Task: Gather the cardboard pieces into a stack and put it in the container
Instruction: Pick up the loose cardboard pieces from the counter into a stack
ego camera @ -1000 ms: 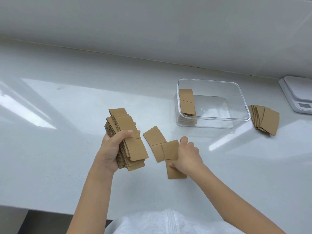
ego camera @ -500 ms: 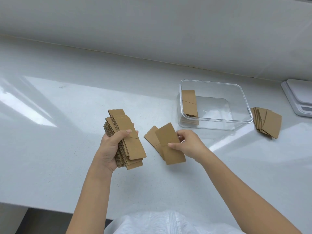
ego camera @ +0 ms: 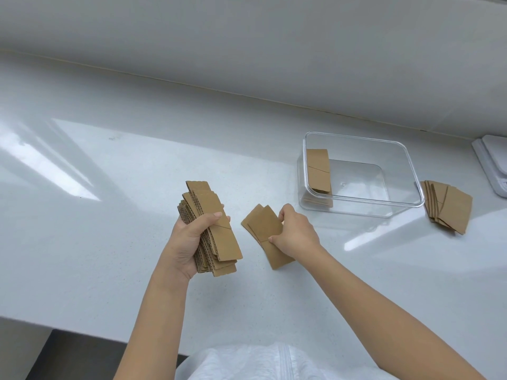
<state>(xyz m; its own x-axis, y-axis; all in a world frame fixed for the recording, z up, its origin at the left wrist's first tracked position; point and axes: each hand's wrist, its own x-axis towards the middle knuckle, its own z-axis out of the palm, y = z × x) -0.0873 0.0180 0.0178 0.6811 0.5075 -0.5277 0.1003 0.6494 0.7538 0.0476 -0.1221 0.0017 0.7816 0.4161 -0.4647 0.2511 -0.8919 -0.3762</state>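
Observation:
My left hand [ego camera: 189,242] grips a thick, uneven stack of brown cardboard pieces [ego camera: 212,229], held slightly above the white counter. To its right, my right hand [ego camera: 295,233] pinches a couple of loose cardboard pieces [ego camera: 263,226] that overlap on the counter. The clear plastic container [ego camera: 406,160] stands further right and back, with cardboard pieces [ego camera: 318,170] leaning against its left wall. Another fanned pile of cardboard [ego camera: 450,205] lies on the counter just right of the container.
A white kitchen scale [ego camera: 492,165] sits at the far right edge. The white counter [ego camera: 109,215] meets a white wall at the back, and its front edge runs near my body at the bottom left.
My right hand lifted a loose piece from the counter, then moved it back over the other loose piece and now holds both together. The left hand's stack stayed put.

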